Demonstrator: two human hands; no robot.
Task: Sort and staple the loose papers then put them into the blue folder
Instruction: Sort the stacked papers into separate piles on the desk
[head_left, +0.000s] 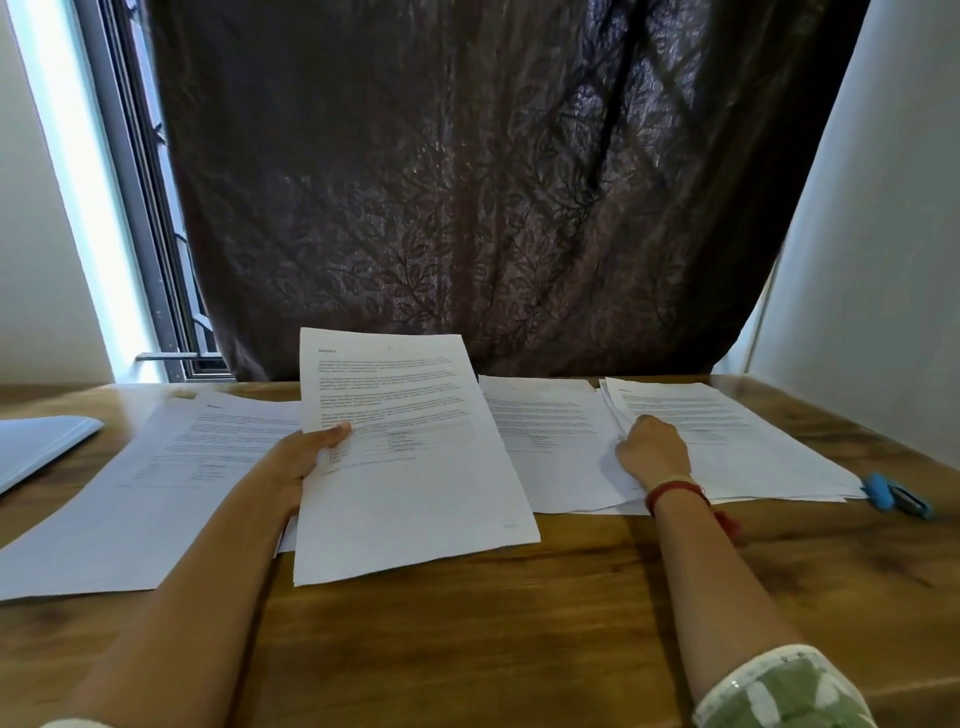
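- Head view: we see a blue stapler (896, 496) lying at the far right of the tabletop (467, 649), just beside the corner of the right pile (753, 441).
- A pale blue folder (36, 447) lies flat at the far left edge, partly cut off by the frame and well apart from both hands.
- The held sheet (410, 467) is tilted up. It covers the gap between the left pile (156, 483) and the middle pile (545, 436), and overlaps both.
- There is a red thread bracelet (675, 491) on the right wrist and a green patterned sleeve (779, 691) at bottom right.
- The tabletop is brown wood grain. Behind it hangs a dark curtain (467, 182) with a leaf pattern, with a strip of window (150, 234) to the left and a pale wall (883, 260) to the right.
- The left hand (298, 457) grasps the held sheet at its left edge, thumb on top over the print and fingers hidden beneath.
- The right hand (652, 452) sits on the left edge of the right pile, back of the hand up. Its fingers are bunched and mostly hidden, so we cannot tell if it pinches a page or only presses.
- The three printed piles lie in a row across the far half of the tabletop, and the sheets of the right pile are fanned slightly.
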